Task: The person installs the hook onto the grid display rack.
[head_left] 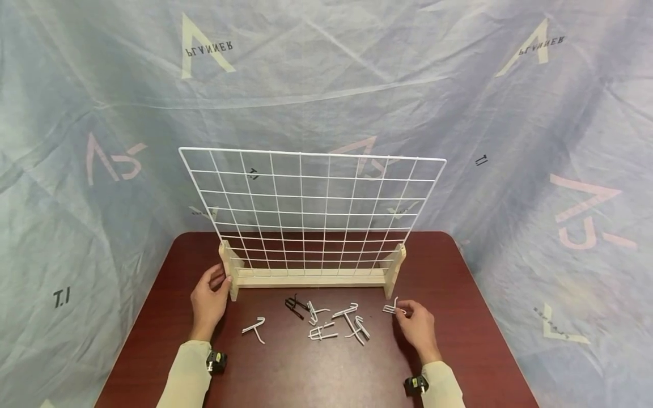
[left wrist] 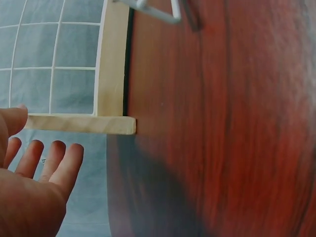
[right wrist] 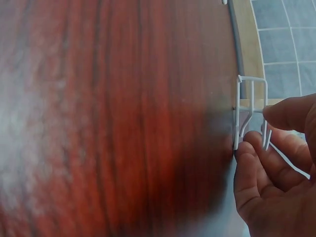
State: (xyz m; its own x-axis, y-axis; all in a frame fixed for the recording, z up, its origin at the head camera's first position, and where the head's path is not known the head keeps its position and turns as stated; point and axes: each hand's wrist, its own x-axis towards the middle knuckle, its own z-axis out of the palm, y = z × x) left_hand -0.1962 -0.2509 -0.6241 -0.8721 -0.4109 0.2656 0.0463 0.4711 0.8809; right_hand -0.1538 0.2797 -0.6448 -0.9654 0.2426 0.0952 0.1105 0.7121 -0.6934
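Note:
A white wire grid panel (head_left: 314, 213) stands upright in a pale wooden base (head_left: 311, 281). Beside the base's left end piece (head_left: 230, 272) is my left hand (head_left: 209, 300), its thumb at the wood. The left wrist view shows that hand's fingers (left wrist: 71, 168) loosely extended, holding nothing; whether the thumb touches the wood I cannot tell. My right hand (head_left: 419, 327) pinches a white wire hook (right wrist: 252, 94) between thumb and fingers, in front of the base's right end. Between the hands lie several white hooks (head_left: 322, 333) and black wire hooks (head_left: 294, 307).
The dark red wooden table (head_left: 306, 374) carries the stand near its back edge. One white hook (head_left: 254, 328) lies apart, nearer the left hand. Grey-blue printed cloth (head_left: 316, 73) hangs behind and at both sides.

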